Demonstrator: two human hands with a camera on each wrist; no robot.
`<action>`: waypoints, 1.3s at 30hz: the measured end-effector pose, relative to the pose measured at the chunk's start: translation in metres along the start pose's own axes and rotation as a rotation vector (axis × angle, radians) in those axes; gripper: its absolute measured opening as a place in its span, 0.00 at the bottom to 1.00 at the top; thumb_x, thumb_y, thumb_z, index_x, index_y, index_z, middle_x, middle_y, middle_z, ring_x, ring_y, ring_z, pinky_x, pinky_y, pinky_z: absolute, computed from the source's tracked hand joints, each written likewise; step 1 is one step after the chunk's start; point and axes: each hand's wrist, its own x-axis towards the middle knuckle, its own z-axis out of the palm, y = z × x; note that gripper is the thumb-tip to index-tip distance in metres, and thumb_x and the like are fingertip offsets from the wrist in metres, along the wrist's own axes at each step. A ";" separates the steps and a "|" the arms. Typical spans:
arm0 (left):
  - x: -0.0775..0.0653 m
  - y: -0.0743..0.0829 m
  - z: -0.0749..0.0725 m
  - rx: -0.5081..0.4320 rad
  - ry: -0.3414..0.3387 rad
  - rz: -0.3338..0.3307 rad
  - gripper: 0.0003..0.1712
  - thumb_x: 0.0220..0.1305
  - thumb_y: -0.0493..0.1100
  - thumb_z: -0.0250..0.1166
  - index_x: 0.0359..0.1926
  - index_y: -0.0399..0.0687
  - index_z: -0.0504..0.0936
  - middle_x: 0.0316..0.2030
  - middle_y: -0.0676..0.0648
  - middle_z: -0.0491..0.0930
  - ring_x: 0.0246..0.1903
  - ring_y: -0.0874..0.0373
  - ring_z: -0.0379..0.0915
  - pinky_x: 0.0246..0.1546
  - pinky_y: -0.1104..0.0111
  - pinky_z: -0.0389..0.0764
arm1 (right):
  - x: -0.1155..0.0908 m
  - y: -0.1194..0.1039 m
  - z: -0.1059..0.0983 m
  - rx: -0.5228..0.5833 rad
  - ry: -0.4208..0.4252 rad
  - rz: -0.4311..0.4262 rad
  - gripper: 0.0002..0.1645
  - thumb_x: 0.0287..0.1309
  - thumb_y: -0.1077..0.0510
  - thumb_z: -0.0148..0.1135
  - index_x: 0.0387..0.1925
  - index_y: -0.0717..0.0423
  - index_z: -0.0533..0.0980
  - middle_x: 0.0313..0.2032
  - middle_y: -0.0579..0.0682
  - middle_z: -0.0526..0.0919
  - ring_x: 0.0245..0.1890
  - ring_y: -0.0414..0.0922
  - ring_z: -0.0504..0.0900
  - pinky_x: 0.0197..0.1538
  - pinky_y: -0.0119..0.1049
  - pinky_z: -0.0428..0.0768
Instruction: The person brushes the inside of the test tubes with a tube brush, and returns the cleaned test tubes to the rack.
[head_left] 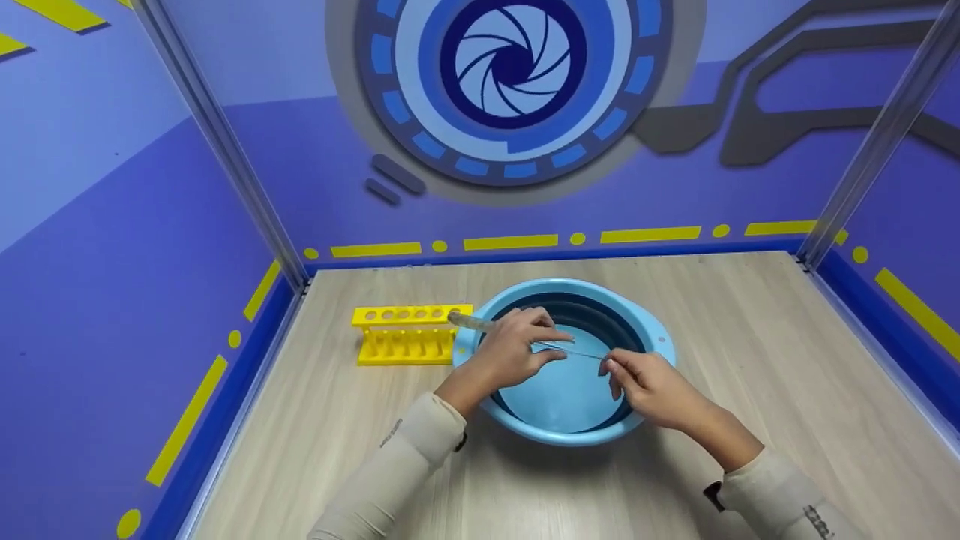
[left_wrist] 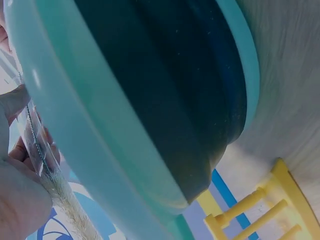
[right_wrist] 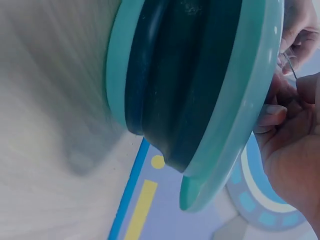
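Over the light-blue basin (head_left: 562,437), my left hand (head_left: 517,345) holds a clear test tube (head_left: 469,322) lying nearly level, its far end pointing left. Inside the tube is a test tube brush; its pale bristles (left_wrist: 75,210) and twisted wire (left_wrist: 34,131) show through the glass in the left wrist view. To the right, my right hand (head_left: 651,386) pinches the brush's thin wire handle (head_left: 585,354) between thumb and fingers. In the right wrist view the basin's side fills the middle, with the right hand (right_wrist: 295,145) beyond its rim.
A yellow test tube rack (head_left: 405,358) stands left of the basin, close to its rim. The basin has dark folding walls (left_wrist: 170,75) and sits on a wood-grain table (head_left: 757,360). Blue patterned panels (head_left: 285,172) enclose the table at the back and sides.
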 end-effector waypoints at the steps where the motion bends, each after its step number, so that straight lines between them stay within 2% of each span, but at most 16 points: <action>1: 0.001 0.000 -0.001 0.006 -0.006 0.004 0.16 0.71 0.55 0.71 0.58 0.69 0.90 0.44 0.55 0.84 0.44 0.59 0.77 0.49 0.68 0.78 | 0.000 0.000 -0.001 -0.028 -0.004 -0.007 0.12 0.83 0.57 0.52 0.42 0.52 0.81 0.26 0.45 0.83 0.25 0.33 0.78 0.32 0.30 0.80; 6: 0.004 0.002 -0.003 0.017 -0.067 0.023 0.17 0.73 0.56 0.69 0.60 0.69 0.89 0.44 0.55 0.84 0.42 0.59 0.76 0.46 0.70 0.77 | 0.002 -0.001 -0.001 -0.243 0.076 -0.069 0.10 0.77 0.64 0.57 0.37 0.51 0.79 0.23 0.42 0.78 0.23 0.30 0.73 0.29 0.27 0.76; 12: 0.006 -0.001 0.000 0.017 -0.129 0.017 0.18 0.73 0.58 0.68 0.61 0.70 0.88 0.43 0.55 0.84 0.36 0.62 0.74 0.39 0.74 0.72 | 0.004 -0.001 0.001 -0.432 0.196 -0.145 0.08 0.71 0.68 0.62 0.38 0.54 0.81 0.27 0.47 0.85 0.25 0.36 0.77 0.31 0.29 0.80; 16: 0.005 -0.003 0.000 -0.010 -0.182 0.008 0.20 0.74 0.61 0.66 0.63 0.71 0.87 0.41 0.55 0.84 0.31 0.64 0.72 0.33 0.77 0.69 | 0.005 0.005 0.003 -0.557 0.268 -0.287 0.10 0.64 0.73 0.65 0.39 0.56 0.80 0.27 0.50 0.86 0.25 0.41 0.80 0.32 0.32 0.86; 20: 0.006 -0.005 -0.004 -0.071 -0.227 0.016 0.22 0.76 0.62 0.63 0.65 0.68 0.86 0.40 0.56 0.86 0.30 0.64 0.72 0.34 0.76 0.71 | 0.007 0.011 0.005 -0.657 0.357 -0.459 0.16 0.54 0.77 0.68 0.41 0.59 0.80 0.29 0.52 0.86 0.26 0.44 0.83 0.33 0.36 0.89; 22: 0.006 -0.007 -0.007 -0.102 -0.230 0.014 0.22 0.77 0.62 0.62 0.66 0.66 0.86 0.39 0.55 0.86 0.31 0.64 0.72 0.35 0.76 0.71 | 0.009 0.011 0.006 -0.650 0.390 -0.500 0.17 0.53 0.77 0.69 0.42 0.61 0.81 0.30 0.53 0.87 0.27 0.45 0.85 0.33 0.37 0.89; 24: 0.006 -0.009 -0.009 -0.125 -0.225 0.005 0.23 0.78 0.62 0.61 0.66 0.65 0.85 0.37 0.55 0.85 0.31 0.65 0.71 0.35 0.75 0.71 | 0.010 0.009 0.008 -0.597 0.393 -0.491 0.16 0.56 0.76 0.69 0.43 0.60 0.81 0.31 0.53 0.88 0.29 0.45 0.87 0.34 0.37 0.90; 28: 0.004 -0.011 -0.010 -0.149 -0.200 -0.009 0.22 0.77 0.61 0.63 0.65 0.64 0.86 0.33 0.54 0.81 0.28 0.65 0.69 0.31 0.76 0.70 | 0.008 0.003 0.011 -0.450 0.313 -0.377 0.10 0.65 0.71 0.68 0.45 0.58 0.81 0.33 0.52 0.91 0.31 0.43 0.89 0.38 0.40 0.91; 30: 0.003 -0.011 -0.009 -0.141 -0.185 -0.005 0.21 0.77 0.60 0.64 0.64 0.64 0.87 0.33 0.54 0.81 0.27 0.66 0.69 0.29 0.76 0.70 | 0.006 0.000 0.012 -0.417 0.263 -0.323 0.06 0.69 0.68 0.66 0.45 0.57 0.81 0.33 0.51 0.91 0.30 0.41 0.88 0.38 0.39 0.91; 32: 0.002 -0.011 -0.008 -0.127 -0.182 -0.001 0.20 0.76 0.59 0.65 0.63 0.63 0.88 0.35 0.54 0.83 0.26 0.66 0.69 0.28 0.76 0.70 | 0.005 -0.001 0.012 -0.421 0.237 -0.308 0.05 0.69 0.67 0.66 0.44 0.57 0.82 0.31 0.50 0.90 0.28 0.39 0.85 0.37 0.37 0.90; 36: 0.000 -0.009 -0.010 -0.100 -0.227 0.015 0.23 0.78 0.62 0.62 0.64 0.62 0.87 0.47 0.54 0.91 0.26 0.67 0.72 0.29 0.77 0.72 | 0.007 -0.001 0.012 -0.448 0.253 -0.390 0.04 0.67 0.66 0.69 0.38 0.56 0.82 0.23 0.47 0.84 0.23 0.36 0.78 0.31 0.30 0.84; 39: 0.000 -0.008 -0.013 -0.121 -0.269 0.004 0.24 0.79 0.63 0.60 0.65 0.62 0.86 0.55 0.55 0.91 0.25 0.67 0.72 0.28 0.76 0.73 | 0.010 -0.001 0.012 -0.462 0.280 -0.486 0.06 0.67 0.65 0.70 0.34 0.55 0.81 0.19 0.46 0.80 0.20 0.36 0.75 0.28 0.25 0.78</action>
